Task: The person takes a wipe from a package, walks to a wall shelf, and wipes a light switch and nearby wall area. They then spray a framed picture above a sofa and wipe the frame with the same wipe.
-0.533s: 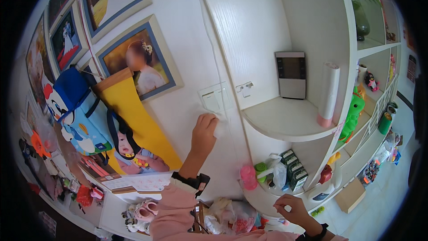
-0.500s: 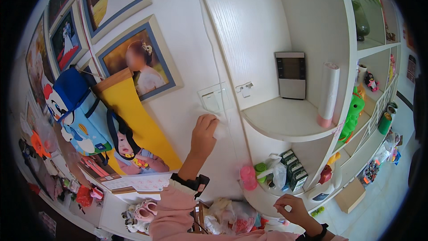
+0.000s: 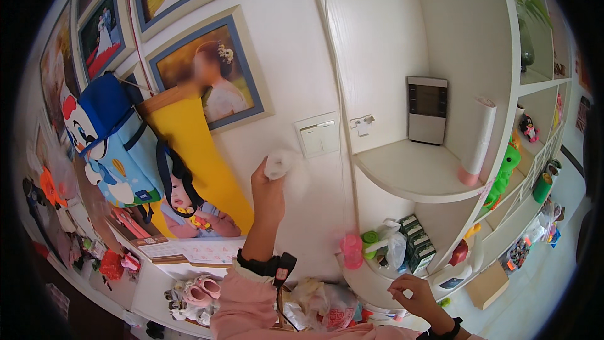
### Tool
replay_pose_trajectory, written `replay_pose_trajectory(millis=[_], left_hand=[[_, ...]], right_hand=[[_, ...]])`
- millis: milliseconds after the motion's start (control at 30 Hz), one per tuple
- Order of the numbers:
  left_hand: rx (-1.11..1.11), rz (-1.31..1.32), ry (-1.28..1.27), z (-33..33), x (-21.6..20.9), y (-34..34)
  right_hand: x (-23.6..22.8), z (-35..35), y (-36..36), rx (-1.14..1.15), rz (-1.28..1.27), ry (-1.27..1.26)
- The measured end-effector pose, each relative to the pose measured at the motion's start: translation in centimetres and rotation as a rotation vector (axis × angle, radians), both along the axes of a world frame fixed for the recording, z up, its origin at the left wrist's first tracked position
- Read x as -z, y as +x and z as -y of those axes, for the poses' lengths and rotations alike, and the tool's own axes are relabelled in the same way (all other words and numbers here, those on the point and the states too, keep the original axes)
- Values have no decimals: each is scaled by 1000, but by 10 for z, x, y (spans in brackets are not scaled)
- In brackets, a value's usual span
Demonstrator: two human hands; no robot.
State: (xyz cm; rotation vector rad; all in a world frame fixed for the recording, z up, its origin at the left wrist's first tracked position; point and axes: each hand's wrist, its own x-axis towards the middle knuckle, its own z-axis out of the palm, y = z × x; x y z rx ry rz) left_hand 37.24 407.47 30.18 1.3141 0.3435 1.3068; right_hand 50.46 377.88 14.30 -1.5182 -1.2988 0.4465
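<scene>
A crumpled white tissue or cloth [image 3: 280,164] is gripped in my left hand [image 3: 267,189], its fingers closed around it. It is held close to the white wall, just left of and a little below the light switch [image 3: 318,137]; I cannot tell whether it touches the wall. My right hand [image 3: 412,294] is held low, in front of the bottom corner shelf. Its fingers are curled, thumb and forefinger forming a loop, and nothing shows in it.
Left hang framed photos [image 3: 211,72], a blue cartoon backpack [image 3: 116,151] and a yellow poster [image 3: 217,176]. Right, a rounded corner shelf [image 3: 402,167] bears a grey digital clock [image 3: 428,110] and a white roll [image 3: 479,141]. Below stand a pink bottle [image 3: 352,252], plastic bags [image 3: 321,302] and pink shoes [image 3: 202,289].
My left hand has drawn leftward from just under the light switch with the white wad, which now shows more fully. The view has shifted slightly. My right hand keeps its curled pose.
</scene>
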Motion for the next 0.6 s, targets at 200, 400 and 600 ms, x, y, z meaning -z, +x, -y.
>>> replay_pose_trajectory(millis=[200, 400, 600], left_hand=[[-515, -265, 1024, -13, -36, 38], [-665, -560, 1310, -16, -39, 59], [-693, -524, 1270, -25, -32, 42]], right_hand=[[-1, -4, -5, -9, -6, 9], [2, -2, -7, 21, -15, -11], [6, -2, -6, 18, -32, 8]])
